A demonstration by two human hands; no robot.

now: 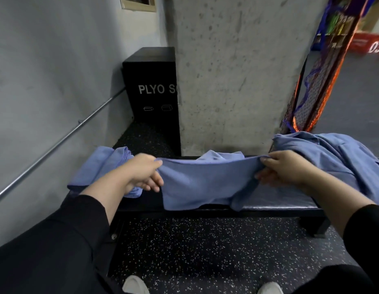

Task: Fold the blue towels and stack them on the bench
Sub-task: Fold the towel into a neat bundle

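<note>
We note one blue towel [205, 183] stretched flat between two hands above the black bench [279, 203], its lower edge draping over the bench's front edge. The left hand [145, 174] pinches the towel's upper left corner, thumb on top and fingers curled beneath; the right hand [284, 168] pinches the upper right corner the same way. The towel spans the whole gap between the hands, and its top edge sags slightly at the middle.

On the bench to the left of the held towel, partly under the left forearm, lies a folded stack of towels [103, 166]; we cannot count its layers. At the bench's right end, just beside the right hand, sits a loose heap of unfolded towels [337, 158]; the number in it cannot be told. A further bit of blue cloth [220, 155] shows at the bench's back edge behind the held towel; we cannot tell which towel it belongs to.

Behind the bench stands a concrete pillar [237, 71]. To the left of the pillar is one black box [152, 85] lettered "PLYO". A netted rack [324, 66] stands behind the bench's right end; its contents are too blurred to tell. Below the bench is speckled floor [205, 251], with two shoe tips at the frame's bottom.
</note>
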